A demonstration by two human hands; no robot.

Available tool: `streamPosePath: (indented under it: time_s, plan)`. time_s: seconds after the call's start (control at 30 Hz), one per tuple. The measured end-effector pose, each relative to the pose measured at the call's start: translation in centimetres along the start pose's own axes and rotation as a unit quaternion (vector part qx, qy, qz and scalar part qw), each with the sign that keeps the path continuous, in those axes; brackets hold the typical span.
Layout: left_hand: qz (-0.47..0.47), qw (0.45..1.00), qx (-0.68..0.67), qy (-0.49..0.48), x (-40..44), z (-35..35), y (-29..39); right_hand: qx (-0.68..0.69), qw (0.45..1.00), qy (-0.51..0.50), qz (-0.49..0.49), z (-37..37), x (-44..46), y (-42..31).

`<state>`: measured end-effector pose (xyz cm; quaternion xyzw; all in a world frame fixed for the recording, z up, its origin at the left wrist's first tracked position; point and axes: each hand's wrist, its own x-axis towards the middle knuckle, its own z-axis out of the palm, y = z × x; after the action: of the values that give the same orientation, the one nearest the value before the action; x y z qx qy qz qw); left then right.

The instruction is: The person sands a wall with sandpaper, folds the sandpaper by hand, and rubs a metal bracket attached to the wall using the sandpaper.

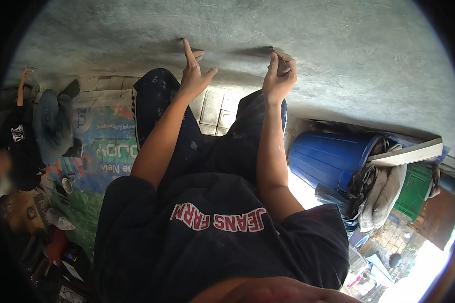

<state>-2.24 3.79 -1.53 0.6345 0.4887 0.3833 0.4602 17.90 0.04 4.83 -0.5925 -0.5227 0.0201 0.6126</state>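
Note:
A grey plastered wall [318,45] spans the top of the head view. My left hand [196,73] is open, its index finger stretched out with the tip at the wall and the thumb spread. To its right, my right hand [279,81] is closed on a small folded, brownish-grey sheet [284,63], which looks like sandpaper. The sheet's upper edge is at or very near the wall; whether it touches is hard to tell.
At the left, a co-worker [23,134] raises a hand with a small object to the wall. A printed banner [108,146] covers the floor there. On the right are a blue barrel [331,154], a white board [409,153], sacks [389,192] and a green crate [412,189].

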Motion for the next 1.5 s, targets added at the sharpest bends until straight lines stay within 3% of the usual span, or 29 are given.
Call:
streamPosePath:
  time_s: [0.1,0.33,0.53,0.6,0.83,0.97,1.13,1.3,1.5]
  plan:
    - [-0.013,1.000,-0.007,0.001,0.2,0.2,-0.5,-0.048,0.996,0.018,-0.066,0.5,0.3,-0.1]
    - [-0.035,0.999,-0.005,-0.010,0.3,0.4,-0.4,-0.051,0.999,0.004,-0.006,0.2,0.1,-1.4]
    - [-0.043,0.998,-0.025,-0.022,0.3,0.5,-0.3,-0.101,0.994,0.024,-0.025,0.8,-0.1,-1.7]
    - [-0.041,0.998,-0.032,-0.025,0.2,0.5,-0.2,-0.158,0.981,0.037,-0.109,0.9,0.1,-1.7]
    - [-0.059,0.997,-0.032,-0.037,0.1,0.4,0.2,-0.224,0.967,0.035,-0.117,1.0,-0.3,-1.0]
    - [-0.032,0.999,-0.022,-0.023,0.3,0.5,-0.3,-0.218,0.967,0.073,-0.106,0.9,-0.1,-0.3]
    - [-0.057,0.996,-0.048,-0.041,0.3,0.4,0.2,-0.238,0.965,0.035,-0.109,0.8,-0.3,-0.3]
    - [-0.060,0.997,-0.013,-0.044,0.2,0.3,0.3,-0.249,0.949,0.091,-0.172,1.0,0.1,0.0]
    - [-0.061,0.997,-0.027,-0.048,-0.1,0.4,0.3,-0.255,0.946,0.094,-0.177,1.0,0.3,-0.1]
